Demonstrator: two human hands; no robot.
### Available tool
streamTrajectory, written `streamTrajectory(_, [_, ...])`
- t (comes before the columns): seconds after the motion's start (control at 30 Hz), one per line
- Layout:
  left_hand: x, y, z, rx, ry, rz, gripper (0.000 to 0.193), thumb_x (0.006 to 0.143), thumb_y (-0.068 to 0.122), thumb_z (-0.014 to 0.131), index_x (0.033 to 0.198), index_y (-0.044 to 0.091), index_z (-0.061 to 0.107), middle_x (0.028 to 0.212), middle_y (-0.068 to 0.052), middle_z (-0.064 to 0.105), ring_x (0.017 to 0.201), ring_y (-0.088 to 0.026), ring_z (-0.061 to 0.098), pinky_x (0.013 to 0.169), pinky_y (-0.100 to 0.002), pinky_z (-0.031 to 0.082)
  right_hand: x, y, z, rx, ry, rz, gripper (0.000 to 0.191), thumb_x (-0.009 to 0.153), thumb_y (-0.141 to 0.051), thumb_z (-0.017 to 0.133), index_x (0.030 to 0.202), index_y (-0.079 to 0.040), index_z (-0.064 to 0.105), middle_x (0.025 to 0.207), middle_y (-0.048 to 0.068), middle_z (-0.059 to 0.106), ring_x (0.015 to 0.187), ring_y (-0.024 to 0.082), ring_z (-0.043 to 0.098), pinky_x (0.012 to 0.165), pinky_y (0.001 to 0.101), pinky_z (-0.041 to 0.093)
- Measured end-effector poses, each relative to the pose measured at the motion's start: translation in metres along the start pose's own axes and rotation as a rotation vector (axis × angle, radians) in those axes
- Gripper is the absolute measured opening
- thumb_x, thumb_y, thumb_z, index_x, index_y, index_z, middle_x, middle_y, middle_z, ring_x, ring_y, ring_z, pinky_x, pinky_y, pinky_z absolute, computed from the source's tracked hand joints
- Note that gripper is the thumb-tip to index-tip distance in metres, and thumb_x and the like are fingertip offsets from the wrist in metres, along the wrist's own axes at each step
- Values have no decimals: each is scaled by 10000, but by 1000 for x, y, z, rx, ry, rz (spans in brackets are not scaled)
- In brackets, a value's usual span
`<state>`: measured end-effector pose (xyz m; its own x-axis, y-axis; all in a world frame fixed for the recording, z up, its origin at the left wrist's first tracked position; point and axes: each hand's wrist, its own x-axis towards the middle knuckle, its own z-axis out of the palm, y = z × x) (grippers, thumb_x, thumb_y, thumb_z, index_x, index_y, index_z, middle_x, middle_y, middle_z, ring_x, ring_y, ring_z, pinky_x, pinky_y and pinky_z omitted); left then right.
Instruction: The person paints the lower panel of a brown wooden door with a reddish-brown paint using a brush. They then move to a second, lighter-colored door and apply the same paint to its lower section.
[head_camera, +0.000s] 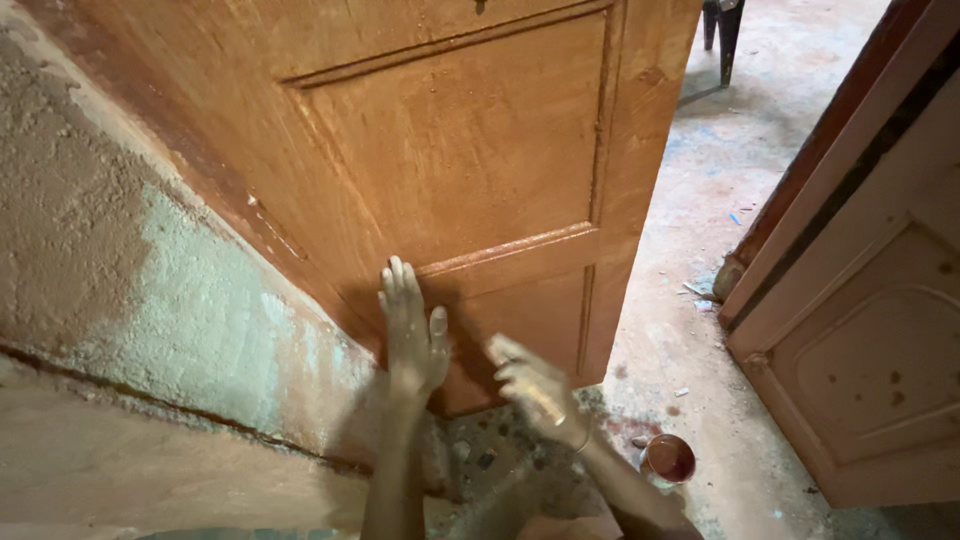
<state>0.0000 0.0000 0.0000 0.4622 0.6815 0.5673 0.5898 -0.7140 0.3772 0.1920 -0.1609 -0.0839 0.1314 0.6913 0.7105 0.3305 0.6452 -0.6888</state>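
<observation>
In the head view, the left hand presses flat, fingers spread open, against the lower panel of the brown wooden door. The right hand is blurred just beside it, near the door's bottom edge; its grip cannot be told. A small paint tin stands on the floor nearby.
</observation>
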Motion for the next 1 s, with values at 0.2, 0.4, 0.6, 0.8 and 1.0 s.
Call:
streamTrajectory(0.2, [-3,11,-25,-79,74,26,746,1097,470,306,1607,-64,195,1704,-282,128,1591,-466,105,1278,-595,82,12,13,-80,-608,736,92,159,1044,-50,575,1133,31,680,1170,157,705,1110,258,665,1011,386,526])
streamTrajectory(0.4, [1,12,-30,-57,63,13,792,1074,526,278,1602,-56,187,1699,-280,115,1584,-460,101,1265,-591,77,27,8,-94,-478,888,52,90,1062,-71,604,1111,-13,651,1190,142,694,1096,259,681,1011,366,566])
streamTrajectory(0.6, [5,15,-27,-79,72,28,799,1077,539,254,1603,-58,181,1702,-284,94,1585,-462,79,1273,-589,65,44,-14,-56,-309,287,-172,65,971,-8,617,1000,-43,663,1314,169,680,1389,339,588,1186,448,462])
streamTrajectory(0.8, [4,17,-31,-56,66,0,793,1072,531,245,1613,-42,150,1706,-274,66,1585,-456,55,1270,-582,46,42,-17,-61,-203,148,-96,126,930,8,631,1045,4,684,1325,194,670,1322,347,598,1101,399,484])
streamTrajectory(1.0, [2,16,-33,-79,43,-39,830,1063,553,158,1624,-56,103,1707,-294,24,1574,-460,29,1257,-594,21,55,-20,-129,-550,862,-87,124,1137,-122,616,1193,-12,610,1234,151,666,1167,228,655,1048,361,550])
